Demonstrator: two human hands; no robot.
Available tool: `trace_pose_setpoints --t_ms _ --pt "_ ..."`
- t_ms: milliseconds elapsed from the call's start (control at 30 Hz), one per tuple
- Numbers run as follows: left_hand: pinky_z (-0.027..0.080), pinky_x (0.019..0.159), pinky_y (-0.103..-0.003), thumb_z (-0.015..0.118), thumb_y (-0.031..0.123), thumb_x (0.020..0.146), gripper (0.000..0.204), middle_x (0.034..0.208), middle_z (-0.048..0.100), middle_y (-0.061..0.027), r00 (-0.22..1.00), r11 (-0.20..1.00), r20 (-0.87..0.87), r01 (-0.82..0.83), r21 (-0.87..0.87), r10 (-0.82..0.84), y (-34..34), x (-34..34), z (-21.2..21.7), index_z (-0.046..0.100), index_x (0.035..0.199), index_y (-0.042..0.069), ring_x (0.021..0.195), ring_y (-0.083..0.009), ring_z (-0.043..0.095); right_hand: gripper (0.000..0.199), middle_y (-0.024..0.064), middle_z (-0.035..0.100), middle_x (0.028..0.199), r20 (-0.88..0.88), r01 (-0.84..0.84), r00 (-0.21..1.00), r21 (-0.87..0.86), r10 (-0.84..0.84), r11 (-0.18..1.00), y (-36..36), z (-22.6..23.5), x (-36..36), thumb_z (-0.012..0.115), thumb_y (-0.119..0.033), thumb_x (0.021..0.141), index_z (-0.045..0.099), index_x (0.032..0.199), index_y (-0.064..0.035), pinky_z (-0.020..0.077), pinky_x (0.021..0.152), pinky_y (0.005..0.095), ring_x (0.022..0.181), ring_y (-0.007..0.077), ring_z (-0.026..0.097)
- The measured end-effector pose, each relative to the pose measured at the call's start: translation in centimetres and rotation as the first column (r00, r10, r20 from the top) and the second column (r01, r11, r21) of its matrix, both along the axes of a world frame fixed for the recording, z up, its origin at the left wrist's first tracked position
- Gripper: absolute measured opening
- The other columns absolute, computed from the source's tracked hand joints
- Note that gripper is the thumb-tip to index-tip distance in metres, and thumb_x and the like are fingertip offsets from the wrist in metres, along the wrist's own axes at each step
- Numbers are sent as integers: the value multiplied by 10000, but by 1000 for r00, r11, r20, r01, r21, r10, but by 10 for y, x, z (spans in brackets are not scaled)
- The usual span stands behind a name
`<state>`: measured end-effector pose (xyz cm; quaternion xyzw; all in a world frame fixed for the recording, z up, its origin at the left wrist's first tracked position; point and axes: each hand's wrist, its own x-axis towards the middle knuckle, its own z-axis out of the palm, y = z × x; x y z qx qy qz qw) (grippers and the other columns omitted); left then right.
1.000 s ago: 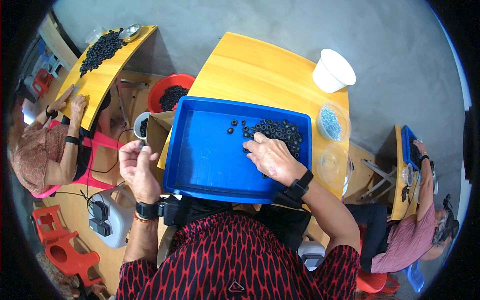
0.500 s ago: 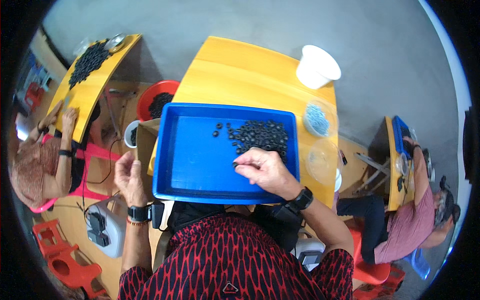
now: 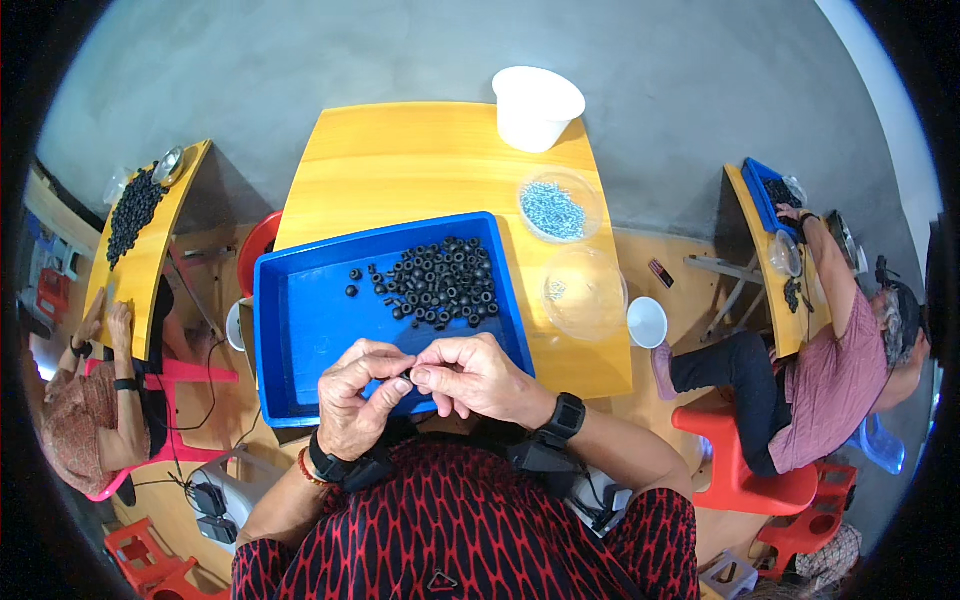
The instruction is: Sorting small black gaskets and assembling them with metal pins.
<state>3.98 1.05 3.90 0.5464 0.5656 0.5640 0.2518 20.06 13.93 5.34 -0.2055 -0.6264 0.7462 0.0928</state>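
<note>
With both hands, left hand [image 3: 362, 395] and right hand [image 3: 478, 378], pinched shut on one small black ring [image 3: 407, 375] over the blue tray [image 3: 300, 330], we'd keep it low so drops land inside.

left hand [image 3: 358, 395] risen from beside the blue tray [image 3: 300, 330] to its near edge, right hand [image 3: 470, 378] drawn back from the black rings [image 3: 440, 282], fingertips now meeting

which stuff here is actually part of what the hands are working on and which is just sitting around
In use: left hand and right hand pinching a small black ring between them; blue tray; pile of black rings.

Lying about: white cup; clear bowl of small metal parts; near-empty clear bowl; small white cup.
</note>
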Motion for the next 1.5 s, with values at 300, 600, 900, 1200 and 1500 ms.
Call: trace_pose_setpoints --t_ms 300,600,900,1200,1500 --pt "482 735 -228 684 38 888 141 913 626 -55 941 970 281 -136 -202 191 12 14 -24 657 1005 -38 790 -94 585 75 144 656 877 -88 212 935 916 -344 340 99 11 87 672 -32 818 687 889 -10 522 710 371 794 310 656" --pt "490 701 -237 692 49 876 140 858 627 -56 973 953 146 -136 -270 181 14 14 -22 664 979 -42 755 -93 592 257 207 652 971 172 -53 764 977 -621 206 157 -2 140 665 -116 831 636 1056 5 525 753 445 933 394 632" --pt "463 658 -218 678 72 896 138 810 624 1 979 949 124 -118 -292 160 14 13 -25 654 989 -26 719 -61 563 256 245 674 824 97 324 754 805 -649 496 134 -42 141 591 4 837 621 1088 38 536 686 408 767 383 685" --pt "464 654 -220 686 80 893 140 802 623 -1 980 952 118 -123 -281 162 15 14 -24 658 980 -26 709 -64 563 237 228 673 798 55 353 744 814 -666 462 129 -42 138 594 -2 847 627 1079 31 534 662 388 741 345 696" --pt "463 656 -219 693 91 897 146 807 626 -3 979 951 127 -114 -288 156 16 14 -26 655 980 -23 707 -65 563 282 133 659 821 114 339 769 762 -629 552 125 -46 142 612 -26 875 610 1151 28 512 608 318 690 218 641"
